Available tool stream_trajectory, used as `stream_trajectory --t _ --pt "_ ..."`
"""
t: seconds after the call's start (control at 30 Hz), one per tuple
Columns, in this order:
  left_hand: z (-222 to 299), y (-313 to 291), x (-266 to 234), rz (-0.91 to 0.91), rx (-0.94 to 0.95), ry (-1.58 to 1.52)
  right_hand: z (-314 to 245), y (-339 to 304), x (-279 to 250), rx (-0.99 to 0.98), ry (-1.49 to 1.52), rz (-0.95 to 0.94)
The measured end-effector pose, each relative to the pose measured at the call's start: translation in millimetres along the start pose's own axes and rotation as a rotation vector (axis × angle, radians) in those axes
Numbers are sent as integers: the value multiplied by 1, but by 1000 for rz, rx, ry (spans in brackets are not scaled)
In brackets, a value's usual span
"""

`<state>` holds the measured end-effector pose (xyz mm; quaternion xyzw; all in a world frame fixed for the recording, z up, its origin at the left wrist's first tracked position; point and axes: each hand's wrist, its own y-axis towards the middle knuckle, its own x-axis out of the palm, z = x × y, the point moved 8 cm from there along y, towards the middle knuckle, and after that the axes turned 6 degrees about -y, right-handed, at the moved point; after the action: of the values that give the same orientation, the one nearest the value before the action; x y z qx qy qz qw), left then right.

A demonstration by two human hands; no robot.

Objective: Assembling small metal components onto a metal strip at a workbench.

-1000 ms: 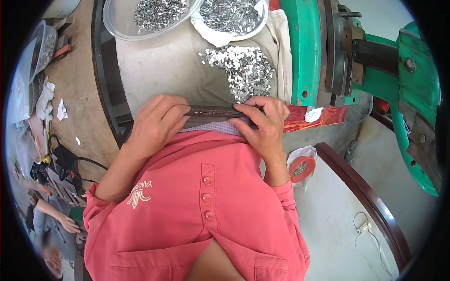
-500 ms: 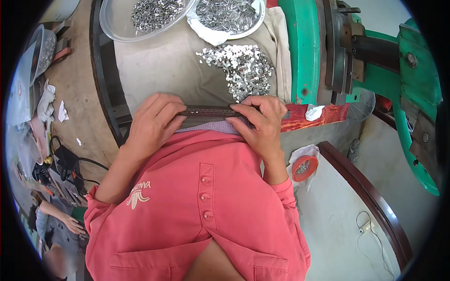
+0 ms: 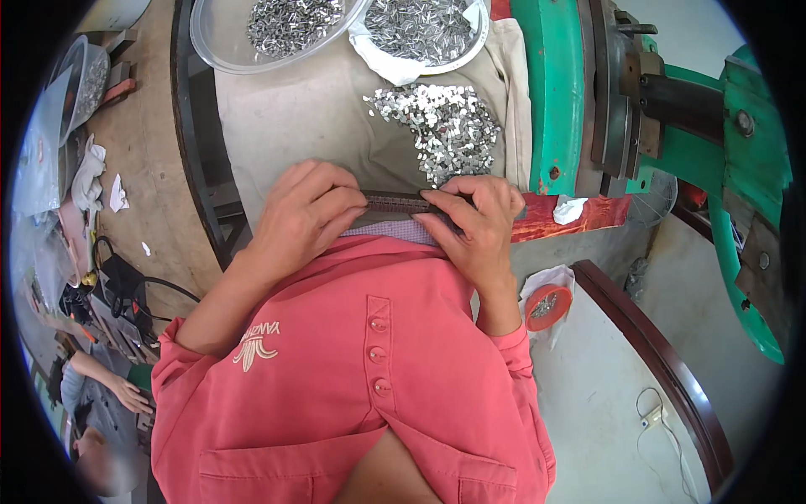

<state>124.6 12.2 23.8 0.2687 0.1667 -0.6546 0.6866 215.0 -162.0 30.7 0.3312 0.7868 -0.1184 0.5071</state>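
A dark, narrow metal bar with a groove along it [image 3: 399,204] lies crosswise close against my body, at the near edge of the cloth. The fingers of my left hand [image 3: 304,217] are closed on its left part, fingertips resting along the groove. At its right part, my right hand [image 3: 480,220] pinches the bar between thumb and fingers. What sits in the groove is too small to make out. Just beyond the bar, a loose pile of small, flat, silvery pieces [image 3: 457,139] is spread on the grey-brown cloth [image 3: 281,113].
Behind the pile stand a clear plastic tub [image 3: 220,60] and a white bowl [image 3: 457,64], both with small metal parts. A green machine [image 3: 556,101] rises at the right. Lower right is a red dish [image 3: 561,312]. Another person's hand [image 3: 132,396] shows at far left.
My left hand has slid rightward along the bar, nearer to my right hand, which keeps its place on it. The whole view has shifted slightly.
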Motion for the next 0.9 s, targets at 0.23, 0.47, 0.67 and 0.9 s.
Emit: stream_trajectory --t 0.23,0.47,0.67,0.9 --pt "-3 2 -2 22 -92 -57 -2 2 -2 2 -29 -29" --pt "-1 2 -4 21 -61 -59 -5 6 -5 -7 -26 -53" --pt "-4 1 -6 25 -48 -90 -5 18 -10 16 61 -199" --pt "-5 2 -5 2 -84 -108 8 85 -41 22 140 -10"
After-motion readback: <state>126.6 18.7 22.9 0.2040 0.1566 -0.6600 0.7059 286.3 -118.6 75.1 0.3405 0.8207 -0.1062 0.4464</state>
